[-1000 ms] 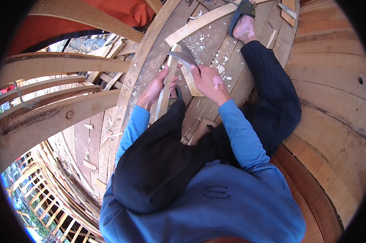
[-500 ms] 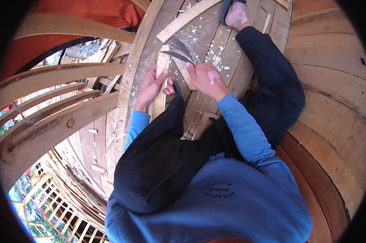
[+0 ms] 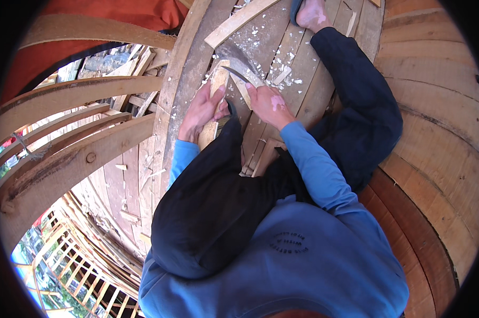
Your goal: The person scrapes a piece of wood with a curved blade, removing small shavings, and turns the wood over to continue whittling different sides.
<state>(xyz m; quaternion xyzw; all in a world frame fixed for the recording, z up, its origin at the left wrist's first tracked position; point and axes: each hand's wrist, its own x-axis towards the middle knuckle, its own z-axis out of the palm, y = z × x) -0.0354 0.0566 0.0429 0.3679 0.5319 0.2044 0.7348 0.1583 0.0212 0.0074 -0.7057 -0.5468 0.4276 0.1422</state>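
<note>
Over floorboards (image 3: 309, 87) | left hand (image 3: 201, 113) — wood strip (image 3: 220, 77) | right hand (image 3: 269, 106) — curved knife (image 3: 237, 74)

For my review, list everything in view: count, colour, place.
wood piece: one, pale, in left hand
curved blade: one, dark grey, in right hand
curved board: one, pale, top centre
plank floor: one, grey-brown, centre
shavings: many, whitish, on plank floor
sheet: one, orange-red, upper left
curved beams: several, light brown, left
wood strips: many, tan, lower left
plank wall: one, light brown, right
left hand: one, bare, left of centre
right hand: one, bare, centre
trousers: one pair, black, centre
long-sleeved shirt: one, blue, bottom
foot: one plainly visible, dark sandal, top
</note>
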